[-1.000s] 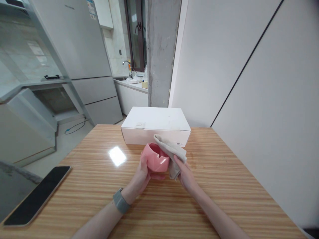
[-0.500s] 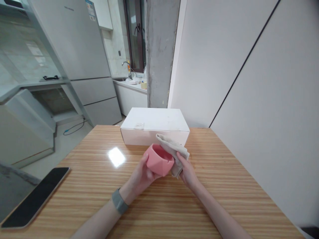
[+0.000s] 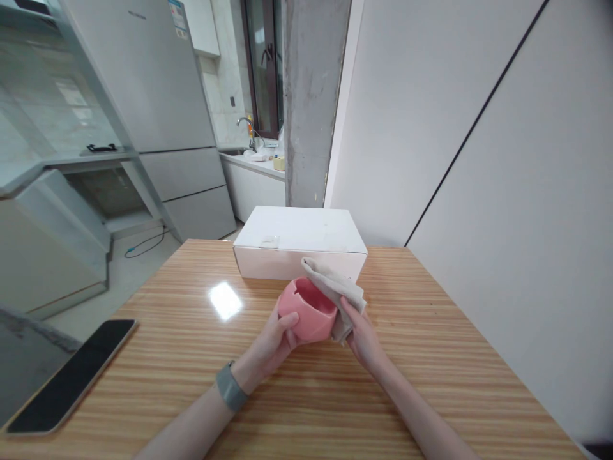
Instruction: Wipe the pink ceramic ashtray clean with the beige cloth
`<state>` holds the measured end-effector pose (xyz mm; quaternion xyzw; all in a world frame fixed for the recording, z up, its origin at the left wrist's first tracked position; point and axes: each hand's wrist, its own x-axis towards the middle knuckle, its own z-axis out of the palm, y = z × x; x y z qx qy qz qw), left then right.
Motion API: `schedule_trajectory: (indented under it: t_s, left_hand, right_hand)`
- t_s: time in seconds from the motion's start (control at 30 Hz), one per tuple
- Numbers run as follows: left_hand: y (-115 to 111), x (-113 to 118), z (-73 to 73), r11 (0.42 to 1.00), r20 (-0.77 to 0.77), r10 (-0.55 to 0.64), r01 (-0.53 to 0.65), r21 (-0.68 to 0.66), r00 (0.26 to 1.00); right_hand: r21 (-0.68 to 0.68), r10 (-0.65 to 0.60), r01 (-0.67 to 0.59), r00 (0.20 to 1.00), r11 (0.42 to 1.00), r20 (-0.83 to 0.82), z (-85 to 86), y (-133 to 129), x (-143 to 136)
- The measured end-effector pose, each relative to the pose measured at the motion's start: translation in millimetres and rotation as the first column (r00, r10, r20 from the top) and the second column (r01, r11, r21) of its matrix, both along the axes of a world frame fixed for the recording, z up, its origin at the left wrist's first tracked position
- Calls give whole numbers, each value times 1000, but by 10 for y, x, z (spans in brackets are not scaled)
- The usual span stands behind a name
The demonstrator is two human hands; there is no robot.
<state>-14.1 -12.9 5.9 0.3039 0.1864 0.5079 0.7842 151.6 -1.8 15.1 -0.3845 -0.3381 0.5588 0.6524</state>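
A pink faceted ashtray [image 3: 313, 319] with a notch in its rim is held tilted above the table, its opening facing up and away from me. My left hand [image 3: 278, 338] grips it from the left, thumb on the outer wall and fingers underneath. Pinched in my right hand [image 3: 361, 335] is a folded light grey cloth [image 3: 335, 284]. The cloth lies against the ashtray's right side and partly covers the rim there. The fingers of my right hand are partly hidden behind the cloth.
A closed white box [image 3: 301, 233] stands just beyond my hands on the wood-grain table [image 3: 431, 370]. A flat black device, like a phone or tablet [image 3: 71, 377], lies at the left edge. To the right rises a white panelled wall [image 3: 502, 191]; a fridge [image 3: 143, 83] stands at the back left.
The ashtray has turned in my left hand: its visible notch was on the right and is now at the left of the rim. My left thumb has shifted onto the near wall.
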Motion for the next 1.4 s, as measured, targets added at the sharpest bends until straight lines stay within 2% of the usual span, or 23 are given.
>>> schedule_trajectory:
  t_s: [0.13, 0.23, 0.47, 0.63, 0.7, 0.87, 0.97, 1.1, 1.3, 1.4]
  left_hand:
    - [8, 19, 19, 990, -29, 142, -141, 27, 989]
    - [6, 36, 35, 978, -54, 204, -201, 48, 977]
    - [-48, 32, 67, 998, -237, 62, -67, -9, 969]
    - [-20, 9, 142, 997, -39, -71, 69, -44, 997]
    - [-9, 0, 180, 991, -10, -106, 105, -82, 994]
    - [-35, 2, 190, 997, 21, -70, 71, -29, 997]
    - [-47, 1, 144, 994, 19, -105, 105, 5, 994]
    - [-32, -36, 101, 989, -48, -145, 146, 19, 988]
    - [-29, -79, 121, 993, -181, -111, 114, 11, 977]
    - [-42, -59, 141, 998, -208, -52, 55, 11, 977]
  right_hand:
    - [-18, 14, -14, 1000, 1000, -4, -46, -12, -15]
    - [-12, 24, -24, 1000, 1000, -2, -56, -17, -25]
    - [12, 30, -30, 999, 999, -21, -45, 17, -4]
    - [-20, -22, 21, 998, 1000, -64, -54, 63, 21]
    - [-34, -14, 11, 997, 999, -76, -53, 73, 24]
    - [-22, -47, 46, 997, 999, -69, -21, 62, 34]
    - [3, -50, 51, 998, 999, -38, 3, 38, 44]
    - [19, -18, 18, 1000, 1000, 10, 27, 0, 58]
    - [0, 59, -60, 997, 998, 38, 57, -56, 82]
    - [6, 57, -57, 995, 998, 77, 35, -46, 90]
